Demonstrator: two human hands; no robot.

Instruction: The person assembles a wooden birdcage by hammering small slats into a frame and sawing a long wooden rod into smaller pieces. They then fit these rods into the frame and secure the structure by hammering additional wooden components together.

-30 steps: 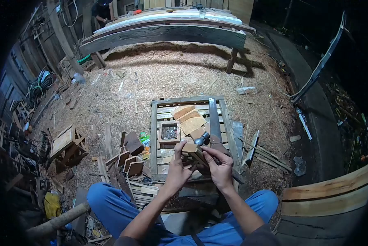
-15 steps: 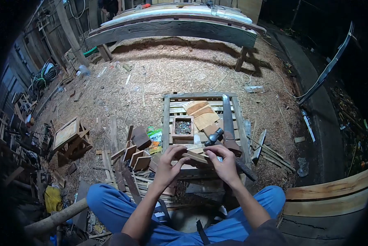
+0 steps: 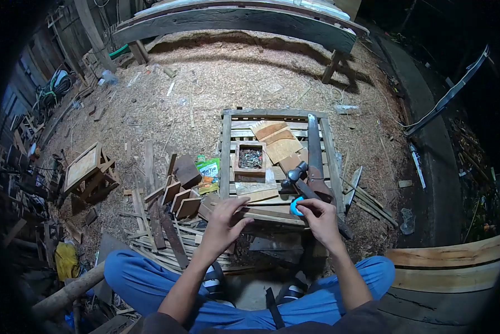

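My right hand [image 3: 321, 220] pinches a small, round, bright-blue object [image 3: 296, 206] at the front right of the slatted wooden table [image 3: 226, 150]. My left hand [image 3: 223, 220] is at the table's front left, fingers curved and apart from the thumb, holding nothing. Thin wooden strips [image 3: 272, 211] lie between my hands along the front edge. A hammer [image 3: 303, 183] rests just beyond my right hand, beside a handsaw [image 3: 314, 150]. Behind the strips stands a square wooden box [image 3: 250, 173] full of small metal pieces, with flat wood pieces [image 3: 280, 150] to its right.
Left of the table are wood blocks [image 3: 187, 171], a green packet [image 3: 208, 168] and scrap strips. A small wooden frame [image 3: 85, 170] stands farther left. Long planks [image 3: 450, 253] lie at the right, and a large workbench [image 3: 233, 23] spans the back. Shavings cover the ground.
My hands held a small wooden piece between them; now they have moved apart. The blue object has appeared in my right hand. The view has shifted slightly downward.
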